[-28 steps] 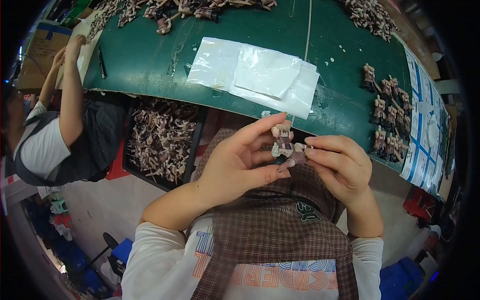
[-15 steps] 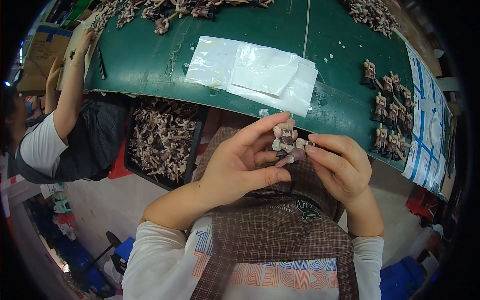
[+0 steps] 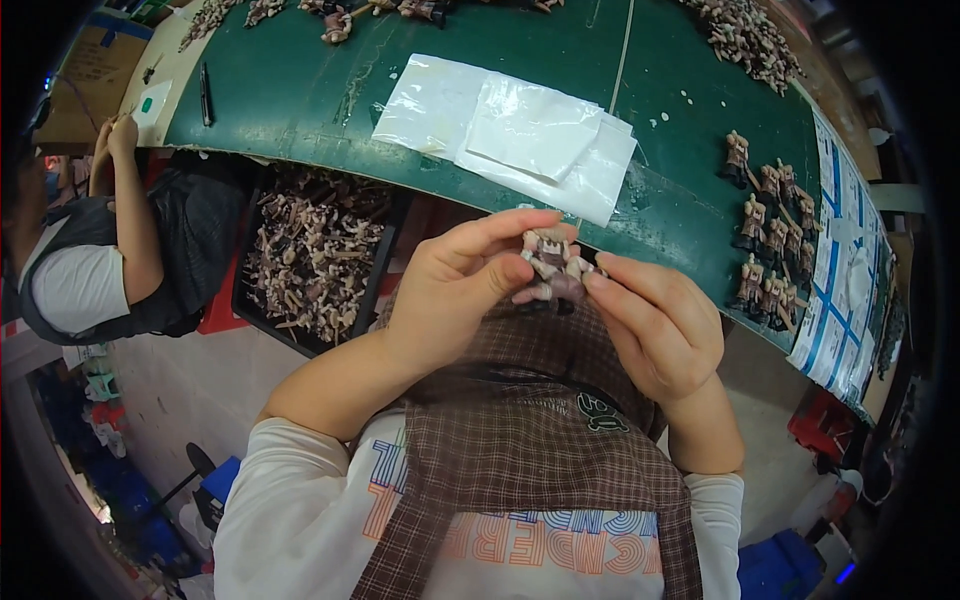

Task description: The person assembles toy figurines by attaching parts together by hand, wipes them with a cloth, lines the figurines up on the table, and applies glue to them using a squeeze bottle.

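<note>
In front of my apron I hold a small doll-like figurine [image 3: 548,248] with pale limbs and brownish-purple clothing. My left hand [image 3: 450,290] is closed round its upper part, the thumb pressed on the near side. My right hand [image 3: 665,325] pinches a pale and purple piece [image 3: 566,284] against it, with the thumb and fingertips at its right side. Whether that piece is a second figurine or part of the first, I cannot tell. Standing in short rows on the right of the table are several similar figurines [image 3: 775,235].
White plastic bags [image 3: 540,130] lie flat on the green table [image 3: 300,110], beyond my hands. A black crate [image 3: 392,245] full of figurine parts is at my left. More parts [image 3: 745,45] are heaped far right. A black pen [image 3: 206,95] lies near a co-worker's arm [image 3: 140,225].
My left thumb has come up from below onto the figurine, and the pieces look turned and closer together. The co-worker's hand has drawn back from the table toward their body.
</note>
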The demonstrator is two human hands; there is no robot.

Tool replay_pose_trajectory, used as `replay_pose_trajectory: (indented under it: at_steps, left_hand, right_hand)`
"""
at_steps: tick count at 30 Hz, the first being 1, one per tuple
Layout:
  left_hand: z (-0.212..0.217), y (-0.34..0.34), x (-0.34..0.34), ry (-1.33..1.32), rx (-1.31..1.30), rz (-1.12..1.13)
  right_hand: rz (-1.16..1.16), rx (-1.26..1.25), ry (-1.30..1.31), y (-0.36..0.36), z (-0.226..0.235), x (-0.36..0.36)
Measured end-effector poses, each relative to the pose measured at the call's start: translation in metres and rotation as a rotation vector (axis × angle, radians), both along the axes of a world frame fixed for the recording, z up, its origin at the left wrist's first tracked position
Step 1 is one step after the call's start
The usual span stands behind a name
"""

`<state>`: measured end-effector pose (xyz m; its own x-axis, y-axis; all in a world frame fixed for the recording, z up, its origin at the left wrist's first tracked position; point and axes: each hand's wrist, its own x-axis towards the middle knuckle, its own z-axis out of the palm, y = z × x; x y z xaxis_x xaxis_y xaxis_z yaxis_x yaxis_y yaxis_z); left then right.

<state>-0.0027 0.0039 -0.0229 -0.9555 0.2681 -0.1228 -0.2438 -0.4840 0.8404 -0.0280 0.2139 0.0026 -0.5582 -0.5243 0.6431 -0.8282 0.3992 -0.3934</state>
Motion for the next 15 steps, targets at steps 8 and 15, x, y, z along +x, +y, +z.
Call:
replay_pose_trajectory:
  at_steps: [8,15]
  left_hand:
    - [-0.007,0.003,0.001,-0.053,0.013,0.068]
    - [-0.001,0.004,0.007,-0.331,0.074,0.003]
  right_hand:
    - [-0.037,-0.052,-0.038,-0.01,-0.01,0.002]
    - [-0.087,0.01,-0.186,-0.015,-0.006,0.009]
